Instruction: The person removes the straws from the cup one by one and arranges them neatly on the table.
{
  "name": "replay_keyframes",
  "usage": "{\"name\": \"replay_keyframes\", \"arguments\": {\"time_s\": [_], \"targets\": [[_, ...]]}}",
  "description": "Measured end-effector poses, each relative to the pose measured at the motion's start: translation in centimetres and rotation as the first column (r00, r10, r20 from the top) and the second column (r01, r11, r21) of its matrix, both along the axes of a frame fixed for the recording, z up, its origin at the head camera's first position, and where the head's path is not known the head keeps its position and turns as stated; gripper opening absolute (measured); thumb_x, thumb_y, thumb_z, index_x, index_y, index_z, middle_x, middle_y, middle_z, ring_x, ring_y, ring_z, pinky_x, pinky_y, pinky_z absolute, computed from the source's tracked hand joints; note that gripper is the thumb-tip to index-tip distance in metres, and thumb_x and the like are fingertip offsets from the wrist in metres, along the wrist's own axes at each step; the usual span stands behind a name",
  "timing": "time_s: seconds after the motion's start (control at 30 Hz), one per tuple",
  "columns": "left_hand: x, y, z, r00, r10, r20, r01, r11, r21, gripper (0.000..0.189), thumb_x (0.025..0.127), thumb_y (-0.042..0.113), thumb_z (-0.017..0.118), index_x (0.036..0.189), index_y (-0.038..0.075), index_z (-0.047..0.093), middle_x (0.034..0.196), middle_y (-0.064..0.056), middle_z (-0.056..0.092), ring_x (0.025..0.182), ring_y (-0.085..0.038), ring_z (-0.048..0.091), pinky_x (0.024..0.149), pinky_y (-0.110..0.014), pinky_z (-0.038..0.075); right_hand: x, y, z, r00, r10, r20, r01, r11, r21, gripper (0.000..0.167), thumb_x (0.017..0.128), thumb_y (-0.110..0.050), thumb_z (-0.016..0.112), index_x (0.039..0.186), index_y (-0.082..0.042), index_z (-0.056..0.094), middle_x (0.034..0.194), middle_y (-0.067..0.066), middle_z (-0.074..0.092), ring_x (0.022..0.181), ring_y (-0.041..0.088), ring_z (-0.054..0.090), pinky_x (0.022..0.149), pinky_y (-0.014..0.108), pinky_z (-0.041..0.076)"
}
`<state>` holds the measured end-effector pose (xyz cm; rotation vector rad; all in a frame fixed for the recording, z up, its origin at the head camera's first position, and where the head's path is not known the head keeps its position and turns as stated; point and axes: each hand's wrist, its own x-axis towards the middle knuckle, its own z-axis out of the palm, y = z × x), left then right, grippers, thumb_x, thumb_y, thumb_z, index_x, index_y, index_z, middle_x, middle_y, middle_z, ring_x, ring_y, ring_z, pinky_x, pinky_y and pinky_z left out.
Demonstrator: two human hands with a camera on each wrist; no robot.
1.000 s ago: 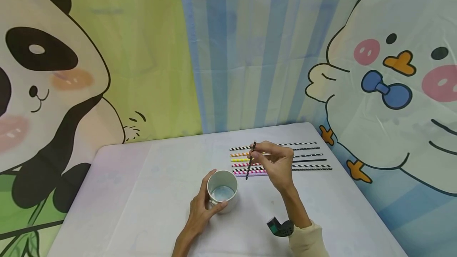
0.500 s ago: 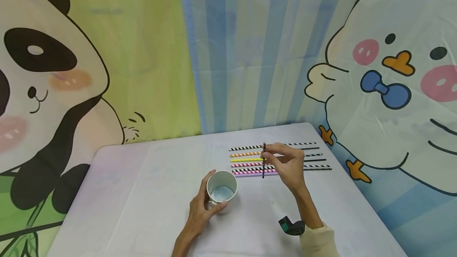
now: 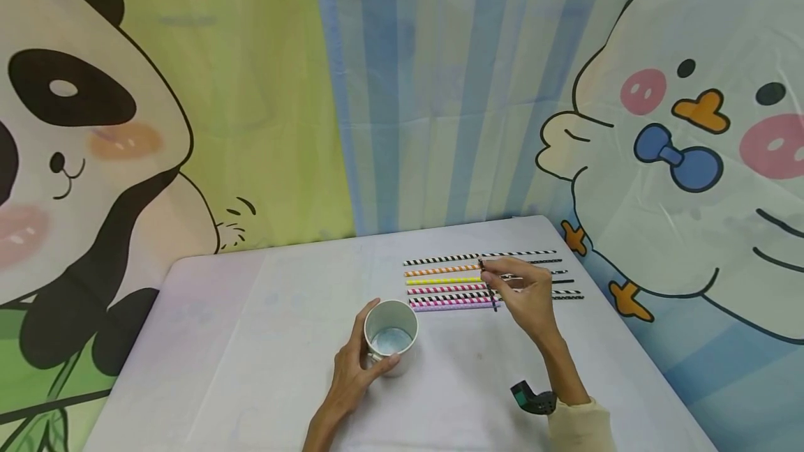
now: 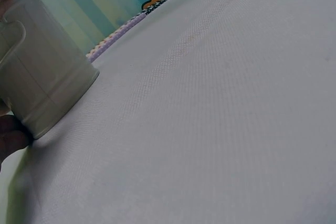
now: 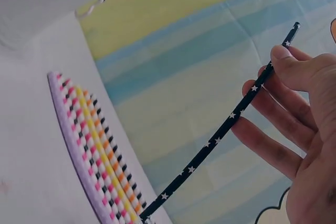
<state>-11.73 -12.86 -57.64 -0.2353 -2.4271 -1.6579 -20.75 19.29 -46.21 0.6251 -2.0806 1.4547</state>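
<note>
My left hand (image 3: 348, 372) holds a white mug (image 3: 391, 316) standing on the table, fingers along its far side and thumb across the near side. In the left wrist view the mug (image 4: 50, 72) shows its handle, and only bits of the fingers appear. To the right, my right hand (image 3: 526, 298) pinches a black paper straw with white stars (image 5: 218, 136) near its upper end, between thumb and fingers. The straw's lower end points down over the row of striped straws (image 3: 440, 289); whether it touches them I cannot tell.
Yellow, orange, pink, purple and black-striped straws lie side by side right of the mug. Several dark patterned straws (image 3: 568, 297) lie beyond, partly hidden by my right hand. A white cloth covers the table (image 3: 264, 368); cartoon curtains (image 3: 433, 89) hang behind its far edge.
My right hand has moved right, away from the mug, carrying the starred straw, whose lower end has swung from left of its top to right of it. My left hand and the mug stay put.
</note>
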Motion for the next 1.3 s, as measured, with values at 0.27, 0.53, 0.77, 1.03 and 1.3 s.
{"name": "replay_keyframes", "arguments": {"time_s": [0.27, 0.53, 0.77, 1.03, 1.3], "targets": [[0.1, -0.1, 0.1, 1.000, 0.005, 0.005, -0.005, 1.000, 0.000, 0.098, 0.088, 0.041, 0.085, 0.170, 0.043, 0.032, 0.151, 0.002, 0.067, 0.135, -0.029, 0.069, 0.112, -0.047, 0.054, -0.3, 2.1, -1.3, 1.000, -0.005, -0.017, 0.008, 0.984, 0.176, 0.030, 0.087, 0.008, 0.085, 0.111, -0.010, 0.087, 0.104, 0.008, 0.084, 0.095, 0.009, 0.077, 0.072, 0.017, 0.063], [0.0, 0.0, 0.0, 1.000, 0.005, 0.014, -0.005, 1.000, 0.000, 0.098, 0.088, 0.041, 0.085, 0.169, 0.045, 0.032, 0.151, 0.004, 0.066, 0.135, -0.028, 0.068, 0.113, -0.048, 0.053, -0.5, 2.8, -2.1, 0.992, -0.068, -0.107, 0.098, 0.946, 0.310, 0.031, 0.081, 0.010, 0.089, 0.105, -0.010, 0.088, 0.098, 0.006, 0.084, 0.086, 0.016, 0.079, 0.068, 0.012, 0.060], [0.0, 0.0, 0.0, 1.000, 0.002, 0.012, -0.002, 1.000, -0.005, 0.097, 0.088, 0.042, 0.085, 0.170, 0.044, 0.032, 0.149, 0.004, 0.067, 0.133, -0.028, 0.069, 0.111, -0.046, 0.054, -0.8, 3.5, -2.6, 0.988, -0.107, -0.116, 0.142, 0.920, 0.366, 0.031, 0.079, 0.006, 0.092, 0.104, -0.012, 0.089, 0.095, 0.000, 0.084, 0.081, 0.020, 0.079, 0.067, 0.009, 0.058], [0.1, -0.1, 0.1, 1.000, 0.006, 0.005, -0.006, 1.000, -0.010, 0.097, 0.088, 0.042, 0.085, 0.170, 0.044, 0.032, 0.149, 0.005, 0.068, 0.133, -0.028, 0.069, 0.111, -0.044, 0.054, -1.0, 4.2, -3.7, 0.978, -0.166, -0.126, 0.205, 0.874, 0.440, 0.028, 0.078, 0.001, 0.094, 0.102, -0.013, 0.090, 0.092, 0.001, 0.084, 0.078, 0.018, 0.077, 0.062, 0.030, 0.064], [0.1, -0.1, 0.2, 1.000, 0.004, 0.021, -0.004, 1.000, 0.001, 0.097, 0.088, 0.042, 0.085, 0.169, 0.045, 0.032, 0.150, 0.009, 0.066, 0.135, -0.027, 0.068, 0.113, -0.046, 0.053, -1.3, 5.0, -4.8, 0.964, -0.198, -0.177, 0.263, 0.807, 0.529, 0.027, 0.077, -0.003, 0.096, 0.100, -0.016, 0.090, 0.084, -0.002, 0.080, 0.070, 0.014, 0.071, 0.060, 0.036, 0.063]]}}
